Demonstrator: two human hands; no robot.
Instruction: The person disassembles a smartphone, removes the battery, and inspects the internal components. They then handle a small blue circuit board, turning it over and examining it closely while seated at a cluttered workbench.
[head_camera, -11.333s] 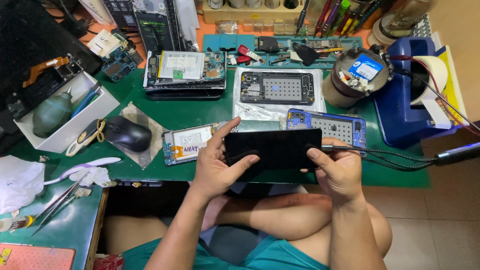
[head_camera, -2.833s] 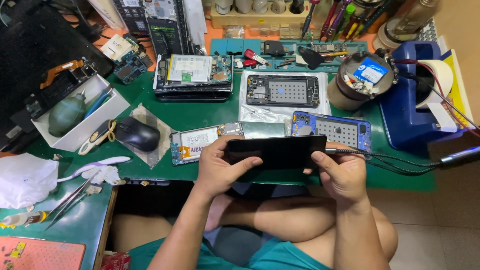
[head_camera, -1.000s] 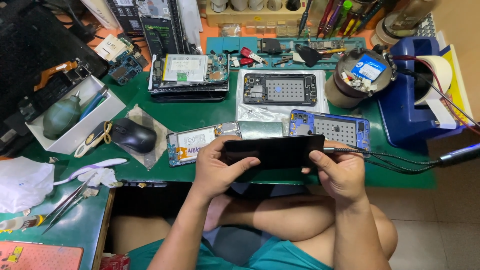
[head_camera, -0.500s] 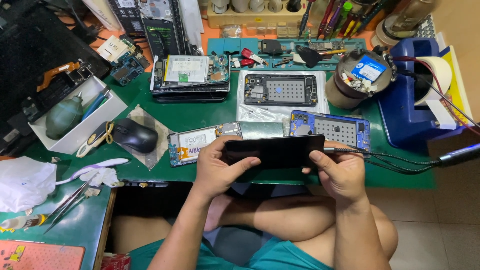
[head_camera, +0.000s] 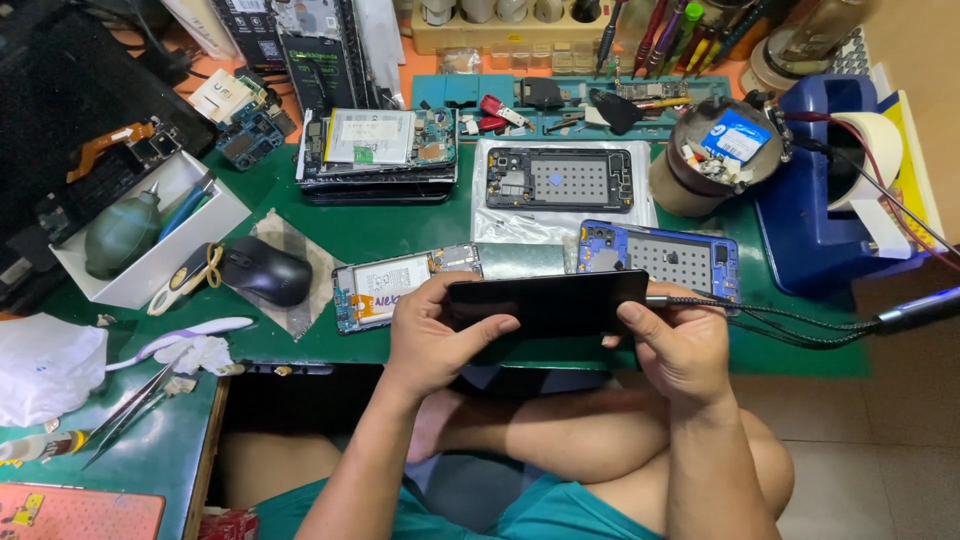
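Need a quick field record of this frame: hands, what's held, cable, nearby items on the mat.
left hand: grips the left end of the black phone, thumb lying across its face
right hand: grips the right end of the same phone
phone: dark screen, held flat and lengthwise above the near edge of the green mat
cable: runs from the phone's right end off to the right
behind phone: opened phone with battery, blue phone frame
left of the hands: black mouse
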